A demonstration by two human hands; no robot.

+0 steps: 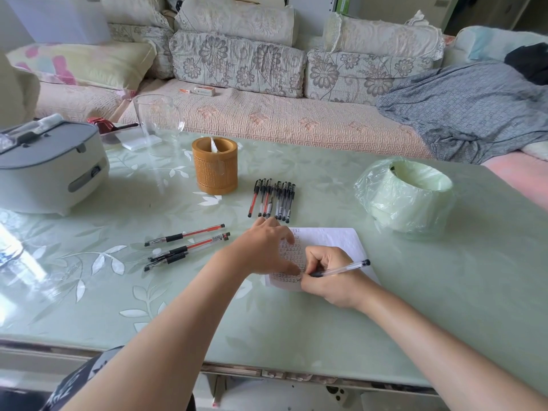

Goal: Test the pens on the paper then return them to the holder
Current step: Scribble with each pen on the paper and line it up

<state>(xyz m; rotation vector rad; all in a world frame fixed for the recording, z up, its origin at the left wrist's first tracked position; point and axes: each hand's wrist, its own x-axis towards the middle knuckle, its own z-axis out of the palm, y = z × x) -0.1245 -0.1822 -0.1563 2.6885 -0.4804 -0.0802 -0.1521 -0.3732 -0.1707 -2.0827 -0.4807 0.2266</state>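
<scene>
My right hand (329, 277) grips a clear-barrelled black pen (345, 268), its tip down on the white paper (335, 241), which carries rows of small written marks. My left hand (267, 250) lies flat on the paper's left part, fingers spread, pressing it to the table. A row of several capped pens (274, 198), red and black, lies just beyond the paper. Three more pens (185, 246) lie to the left of my left hand. The brown cylindrical holder (215, 166) stands upright behind them with only a scrap of white in it.
A grey and white rice cooker (50, 164) sits at the table's left. A clear glass vase (158, 123) stands behind the holder. A bowl wrapped in pale green plastic (409, 194) sits at the right. A sofa with cushions runs along the far edge.
</scene>
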